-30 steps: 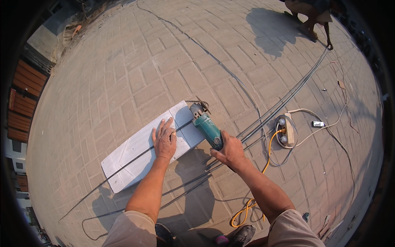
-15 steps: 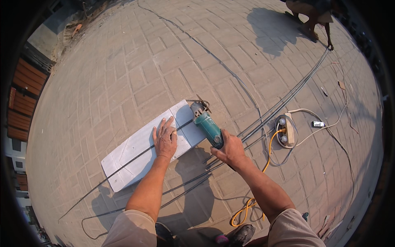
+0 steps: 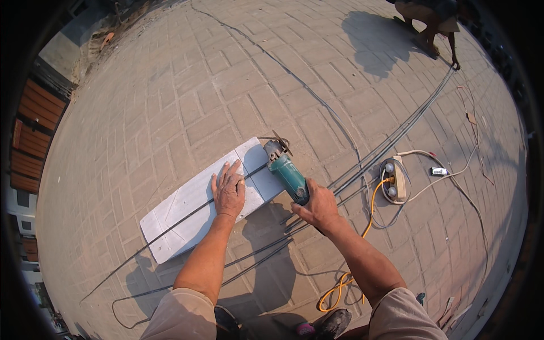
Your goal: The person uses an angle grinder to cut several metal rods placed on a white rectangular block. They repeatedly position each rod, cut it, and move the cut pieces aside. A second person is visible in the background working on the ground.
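Observation:
A pale grey-white block (image 3: 187,198) lies aslant on the paving, with a thin dark metal rod (image 3: 192,214) across its top. My left hand (image 3: 229,192) rests flat over the rod, fingers stretched out and spread, pressing it against the block. In my right hand (image 3: 318,205) is a green angle grinder (image 3: 290,178), gripped round its body. The grinder's disc (image 3: 283,143) stands on edge by the block's far right end, close to the rod. Whether disc and rod touch is hidden behind the grinder's head.
To the right stands a power strip (image 3: 400,182) with plugs in it, a yellow cord (image 3: 371,212) looping toward my feet. Several long rods (image 3: 419,111) run to a crouching person (image 3: 433,17) at the far right, whose hand is on their ends. A grey cable (image 3: 294,75) crosses the pavers (image 3: 153,113).
Almost nothing differs. The grinder and both hands have shifted very slightly to the right in the picture; the grips are the same.

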Motion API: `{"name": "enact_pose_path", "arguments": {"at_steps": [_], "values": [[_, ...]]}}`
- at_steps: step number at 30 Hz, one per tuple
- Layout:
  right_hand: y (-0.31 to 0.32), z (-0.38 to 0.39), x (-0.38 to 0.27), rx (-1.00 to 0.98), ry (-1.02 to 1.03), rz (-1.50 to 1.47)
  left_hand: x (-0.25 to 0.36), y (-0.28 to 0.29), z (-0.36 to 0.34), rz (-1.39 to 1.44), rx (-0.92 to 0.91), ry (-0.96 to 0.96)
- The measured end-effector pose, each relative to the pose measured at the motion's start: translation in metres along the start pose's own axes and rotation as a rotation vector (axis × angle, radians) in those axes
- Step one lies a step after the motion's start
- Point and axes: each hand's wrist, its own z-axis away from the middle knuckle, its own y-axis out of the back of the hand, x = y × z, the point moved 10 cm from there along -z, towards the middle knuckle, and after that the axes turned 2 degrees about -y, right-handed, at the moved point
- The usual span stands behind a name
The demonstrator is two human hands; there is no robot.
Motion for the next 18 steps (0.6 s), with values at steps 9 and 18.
{"name": "enact_pose_path", "arguments": {"at_steps": [9, 18], "values": [[0.0004, -0.0001, 0.0007, 0.022, 0.015, -0.001, 0.0014, 0.0011, 0.0, -0.001, 0.004, -0.008], [-0.0011, -0.0005, 0.0011, 0.011, 0.009, 0.002, 0.0012, 0.0007, 0.0008, -0.004, 0.012, -0.016]]}}
